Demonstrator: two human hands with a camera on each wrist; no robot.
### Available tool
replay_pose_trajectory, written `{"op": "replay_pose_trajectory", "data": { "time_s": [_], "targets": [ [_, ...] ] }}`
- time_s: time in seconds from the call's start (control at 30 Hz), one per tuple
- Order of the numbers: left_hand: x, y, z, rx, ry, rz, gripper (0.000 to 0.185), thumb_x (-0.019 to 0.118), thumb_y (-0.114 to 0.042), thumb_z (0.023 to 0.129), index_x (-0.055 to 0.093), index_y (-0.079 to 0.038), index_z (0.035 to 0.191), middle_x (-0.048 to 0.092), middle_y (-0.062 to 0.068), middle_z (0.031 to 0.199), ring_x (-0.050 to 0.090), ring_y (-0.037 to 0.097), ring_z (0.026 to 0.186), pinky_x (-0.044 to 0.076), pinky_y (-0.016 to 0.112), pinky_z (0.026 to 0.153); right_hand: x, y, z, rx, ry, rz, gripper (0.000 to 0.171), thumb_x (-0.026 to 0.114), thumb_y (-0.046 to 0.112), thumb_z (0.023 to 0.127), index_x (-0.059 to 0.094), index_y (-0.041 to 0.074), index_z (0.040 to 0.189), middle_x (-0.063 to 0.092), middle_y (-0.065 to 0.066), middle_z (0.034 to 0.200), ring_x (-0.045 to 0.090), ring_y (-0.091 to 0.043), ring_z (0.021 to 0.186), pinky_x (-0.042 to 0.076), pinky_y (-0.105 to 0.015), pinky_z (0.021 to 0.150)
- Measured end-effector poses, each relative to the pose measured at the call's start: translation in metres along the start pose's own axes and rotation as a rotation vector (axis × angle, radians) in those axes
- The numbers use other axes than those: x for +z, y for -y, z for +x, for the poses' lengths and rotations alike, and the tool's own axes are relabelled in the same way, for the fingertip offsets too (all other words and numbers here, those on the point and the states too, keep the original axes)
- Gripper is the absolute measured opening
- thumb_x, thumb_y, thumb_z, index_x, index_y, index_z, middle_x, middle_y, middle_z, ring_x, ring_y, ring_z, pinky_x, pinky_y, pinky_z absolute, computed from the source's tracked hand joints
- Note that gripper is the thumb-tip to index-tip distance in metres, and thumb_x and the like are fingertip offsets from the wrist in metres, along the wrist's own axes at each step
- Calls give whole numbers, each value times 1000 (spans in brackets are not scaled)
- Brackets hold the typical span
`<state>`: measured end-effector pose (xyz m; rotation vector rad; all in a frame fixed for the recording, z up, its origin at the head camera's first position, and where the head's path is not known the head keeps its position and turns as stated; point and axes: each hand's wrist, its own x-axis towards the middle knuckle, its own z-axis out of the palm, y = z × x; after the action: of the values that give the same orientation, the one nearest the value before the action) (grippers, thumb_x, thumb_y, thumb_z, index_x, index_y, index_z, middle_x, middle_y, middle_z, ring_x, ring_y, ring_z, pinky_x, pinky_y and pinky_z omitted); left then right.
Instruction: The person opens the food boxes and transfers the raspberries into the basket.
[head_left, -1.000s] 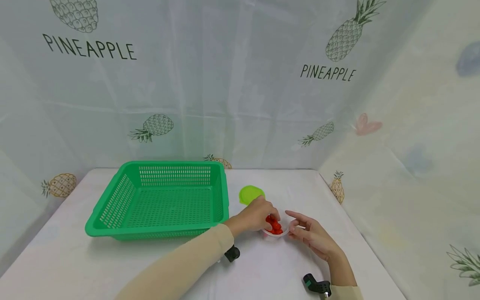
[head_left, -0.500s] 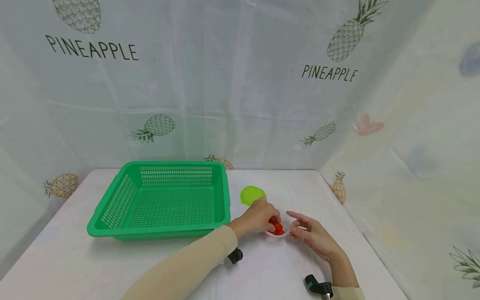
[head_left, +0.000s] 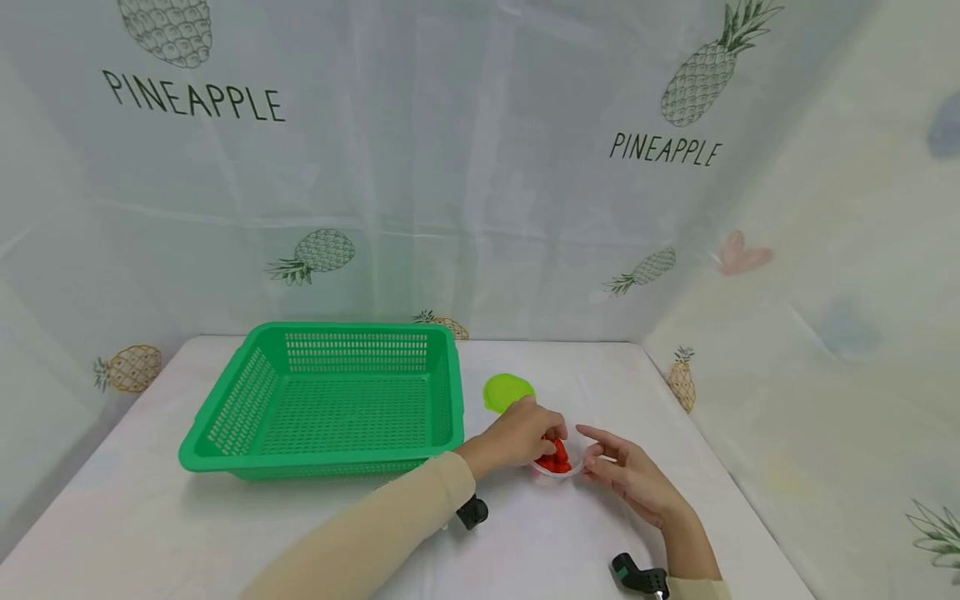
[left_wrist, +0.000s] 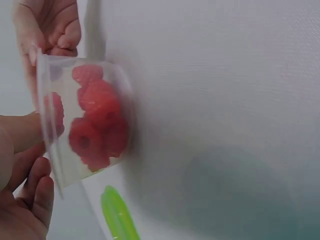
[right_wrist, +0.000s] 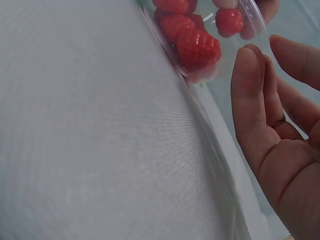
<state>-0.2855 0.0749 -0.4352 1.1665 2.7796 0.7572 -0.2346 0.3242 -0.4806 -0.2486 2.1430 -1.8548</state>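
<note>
While both hands are meeting at a small cup near the middle of the table, the parts are lying as follows.

Left hand (head_left: 517, 435): reaching into the cup from its left side, fingers curled down over the fruit; the right wrist view is showing a fingertip pressing on one raspberry, though whether it is pinching that berry cannot be told.
Right hand (head_left: 626, 472): resting just beside the cup on its right, fingers relaxed and apart, holding nothing.
Clear plastic cup (left_wrist: 75, 117): standing on the white tablecloth (head_left: 570, 533) between the two hands.
Raspberries (left_wrist: 97, 122): lying piled inside the cup.
Lime-green lid (head_left: 507, 390): lying flat just behind the left hand.
Green basket (head_left: 330, 400): sitting on the table's left half, near the left forearm.
</note>
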Motion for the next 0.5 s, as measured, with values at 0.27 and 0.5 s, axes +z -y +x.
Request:
{"op": "replay_pose_trajectory", "data": {
  "time_s": [0.27,0.5],
  "targets": [
    [-38,0,-9,46,-6,-48,16,78,-13,98,81,-17,114,77,-10,102,60,11,104,49,19,86,-1,0,0,-3,9,-15,66,65,11,106,34,-3,162,55,-11,115,68,-18,103,59,-30,98],
    [-91,13,-30,59,-35,-61,17,78,-17,99,80,-18,115,76,-9,102,64,11,95,52,24,85,2,1,-1,25,-11,-25,68,67,12,105,35,-3,162,56,-12,116,68,-21,105,59,-29,98]
  ]
}}
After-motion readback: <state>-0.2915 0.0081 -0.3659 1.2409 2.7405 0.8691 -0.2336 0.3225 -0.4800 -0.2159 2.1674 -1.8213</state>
